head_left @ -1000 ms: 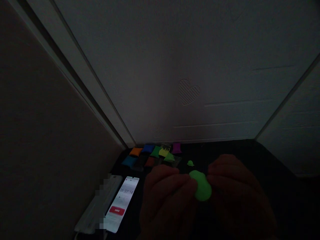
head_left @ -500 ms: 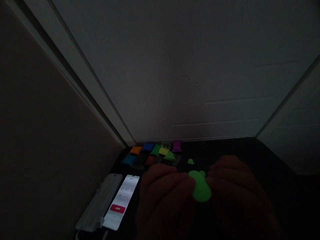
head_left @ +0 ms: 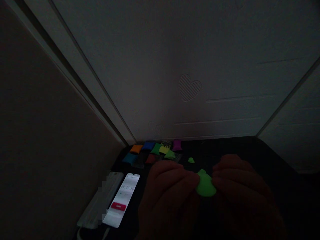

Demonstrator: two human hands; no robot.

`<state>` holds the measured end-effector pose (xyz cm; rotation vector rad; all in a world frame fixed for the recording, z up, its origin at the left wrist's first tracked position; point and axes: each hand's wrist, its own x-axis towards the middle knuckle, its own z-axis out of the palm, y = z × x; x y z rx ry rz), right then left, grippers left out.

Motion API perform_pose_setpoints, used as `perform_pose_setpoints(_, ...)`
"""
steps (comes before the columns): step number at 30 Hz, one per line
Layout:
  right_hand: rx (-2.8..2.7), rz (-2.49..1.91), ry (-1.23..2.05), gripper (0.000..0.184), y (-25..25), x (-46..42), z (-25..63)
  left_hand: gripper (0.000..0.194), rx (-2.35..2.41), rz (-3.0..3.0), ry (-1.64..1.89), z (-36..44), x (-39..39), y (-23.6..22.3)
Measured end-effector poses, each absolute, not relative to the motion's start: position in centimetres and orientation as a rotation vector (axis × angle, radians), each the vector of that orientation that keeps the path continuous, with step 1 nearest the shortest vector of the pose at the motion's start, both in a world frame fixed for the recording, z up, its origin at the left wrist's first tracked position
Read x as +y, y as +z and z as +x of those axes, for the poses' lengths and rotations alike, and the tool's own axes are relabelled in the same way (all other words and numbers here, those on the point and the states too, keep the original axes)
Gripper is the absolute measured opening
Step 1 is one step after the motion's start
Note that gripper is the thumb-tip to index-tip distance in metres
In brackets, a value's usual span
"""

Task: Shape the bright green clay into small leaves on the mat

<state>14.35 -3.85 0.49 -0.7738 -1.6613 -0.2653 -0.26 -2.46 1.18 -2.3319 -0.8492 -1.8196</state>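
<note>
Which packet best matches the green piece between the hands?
The light green packet, in front of the yellow packet: its shade is closest to the green piece. The green packet, behind it to the left, is darker; the rest differ in colour.

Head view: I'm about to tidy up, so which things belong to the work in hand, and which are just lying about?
Work in hand:
green lump, between left hand and right hand;
small green piece, probably;
light green packet, probably.

Apparently lying about:
phone;
pale object beside it;
other coloured packets.
</note>
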Motion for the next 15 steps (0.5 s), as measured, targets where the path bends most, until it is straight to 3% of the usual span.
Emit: perform_pose_setpoints(15,-1.615,-0.766,-0.241,0.016,-0.6,-3.9,14.2,0.021,-0.934,-2.463,-1.980,0.2,-2.6,0.3)
